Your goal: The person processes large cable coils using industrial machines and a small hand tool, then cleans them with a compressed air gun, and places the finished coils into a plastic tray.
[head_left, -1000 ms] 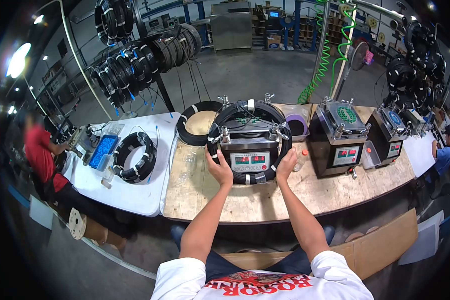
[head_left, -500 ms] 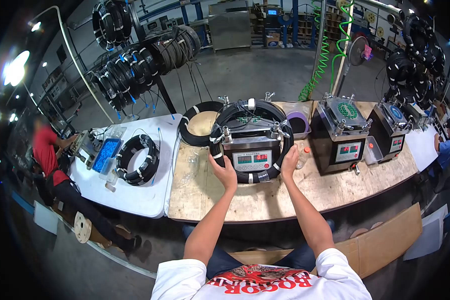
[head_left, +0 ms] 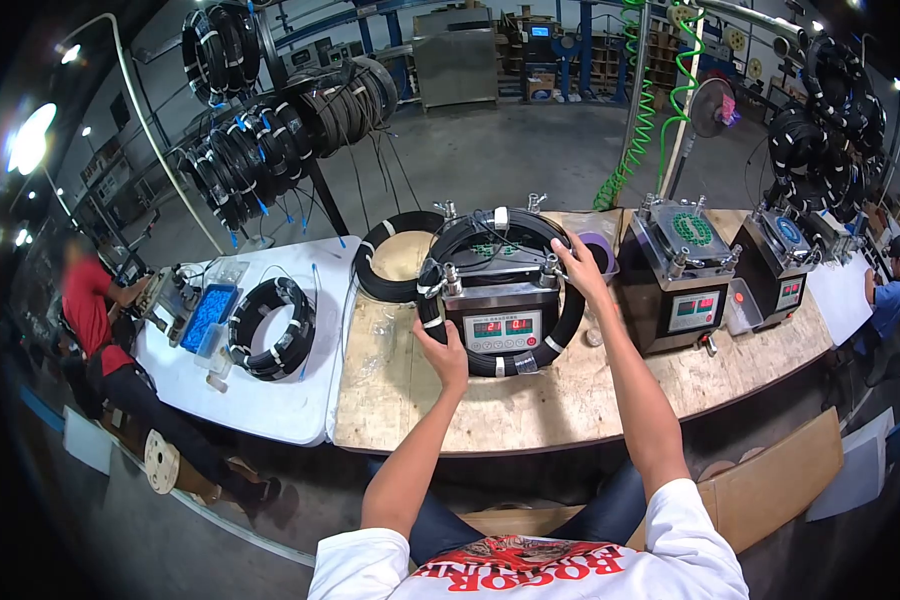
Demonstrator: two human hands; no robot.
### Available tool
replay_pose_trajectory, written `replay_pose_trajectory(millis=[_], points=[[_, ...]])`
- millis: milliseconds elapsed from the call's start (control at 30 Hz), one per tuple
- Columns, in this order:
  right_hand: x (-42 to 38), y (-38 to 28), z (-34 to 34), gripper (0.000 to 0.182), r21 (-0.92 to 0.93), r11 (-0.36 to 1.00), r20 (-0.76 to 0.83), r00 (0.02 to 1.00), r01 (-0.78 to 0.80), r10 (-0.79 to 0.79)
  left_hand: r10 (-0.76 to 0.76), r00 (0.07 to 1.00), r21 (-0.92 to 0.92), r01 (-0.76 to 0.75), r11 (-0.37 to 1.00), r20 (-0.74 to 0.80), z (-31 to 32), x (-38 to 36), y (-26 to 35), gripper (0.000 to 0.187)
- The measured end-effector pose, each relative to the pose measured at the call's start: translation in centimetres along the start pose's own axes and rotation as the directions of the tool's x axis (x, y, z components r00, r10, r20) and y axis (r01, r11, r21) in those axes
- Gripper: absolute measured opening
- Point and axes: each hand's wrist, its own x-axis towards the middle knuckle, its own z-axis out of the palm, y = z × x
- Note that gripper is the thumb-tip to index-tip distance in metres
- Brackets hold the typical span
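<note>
A black cable coil (head_left: 562, 330) banded with white tape lay looped around a small metal machine (head_left: 497, 310) with a red digital readout, on the wooden table (head_left: 570, 395) straight in front of the person. The left hand (head_left: 442, 352) rested on the coil's lower left arc, fingers curled over it in a loose grip. The right hand (head_left: 582, 268) reached over the coil's upper right side, near a clamp knob (head_left: 548, 266) on the machine's top; whether its fingers had closed on the coil or the knob could not be told. The step in hand seemed to be seating the coil around the machine, and the next move would likely call for keeping the loops together while the top clamp was handled. Beside it stood two similar machines (head_left: 682, 280) to the right, another coil (head_left: 395, 255) lay behind on the left, and one more (head_left: 270, 327) sat on a white table (head_left: 270, 400). A person in red (head_left: 95, 310) worked there.
</note>
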Motion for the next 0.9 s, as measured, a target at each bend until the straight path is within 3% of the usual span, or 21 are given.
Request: replay_pose_trajectory(millis=[133, 167, 267, 367, 433, 533, 567, 667, 700, 733, 800, 900], points=[[-0.4, -0.5, 0.1, 0.069, 0.041, 0.999, 0.006, 1.000, -0.011, 0.011, -0.079, 0.993, 0.001, 0.080, 0.997, 0.091, -1.6, 0.9, 1.4, 0.058], [-0.6, -0.9, 0.0, 0.069, 0.049, 0.999, 0.005, 1.000, 0.007, -0.007, 0.000, 0.998, 0.001, 0.000, 1.000, 0.069, -1.7, 1.9, 0.6, 0.058], [-1.0, -1.8, -0.1, 0.067, 0.099, 0.993, 0.031, 0.997, -0.071, 0.068, -0.014, 0.987, -0.043, 0.021, 0.999, 0.160, -2.7, 6.4, -1.6, 0.047], [-1.0, -1.9, -0.1, 0.066, 0.076, 0.989, 0.014, 0.992, -0.124, 0.124, -0.028, 0.970, -0.152, 0.066, 0.986, 0.241, -1.1, 11.7, 0.1, 0.047], [-1.3, -2.4, -0.1, 0.066, 0.072, 0.993, 0.022, 0.995, -0.095, 0.094, -0.047, 0.930, -0.059, 0.074, 0.996, 0.365, -0.3, 14.2, 3.9, 0.053], [-0.9, -1.4, -0.5, 0.066, 0.098, 0.991, 0.062, 0.995, -0.087, 0.082, -0.127, 0.790, 0.121, 0.068, 0.990, 0.600, 1.1, 17.3, 4.7, 0.059], [-0.6, -0.9, -0.6, 0.065, 0.113, 0.989, 0.083, 0.993, -0.092, 0.082, -0.080, 0.803, 0.123, 0.009, 0.992, 0.591, 1.7, 17.3, 4.5, 0.054], [-0.6, 0.9, -1.0, 0.063, 0.130, 0.985, 0.071, 0.992, -0.111, 0.102, -0.055, 0.850, 0.034, 0.043, 0.998, 0.525, 2.6, 16.5, 3.3, 0.051], [-0.7, 1.7, -0.8, 0.061, 0.190, 0.982, 0.066, 0.998, 0.003, -0.016, -0.031, 0.876, 0.012, 0.029, 1.000, 0.482, 2.7, 16.1, 3.6, 0.050], [-0.7, 2.6, -0.4, 0.057, 0.181, 0.983, 0.016, 0.999, 0.030, -0.033, 0.008, 0.891, 0.008, -0.013, 1.000, 0.454, 2.8, 15.9, 3.9, 0.050], [-0.8, 3.0, 0.4, 0.055, 0.095, 0.985, -0.089, 0.987, 0.140, -0.132, 0.086, 0.917, 0.009, -0.097, 0.995, 0.390, 2.7, 15.8, 4.2, 0.051], [-2.3, 1.7, 0.8, 0.054, -0.026, 0.993, -0.187, 0.975, 0.115, -0.118, 0.093, 0.929, 0.109, -0.140, 0.984, 0.358, 2.6, 15.9, 4.0, 0.055]])
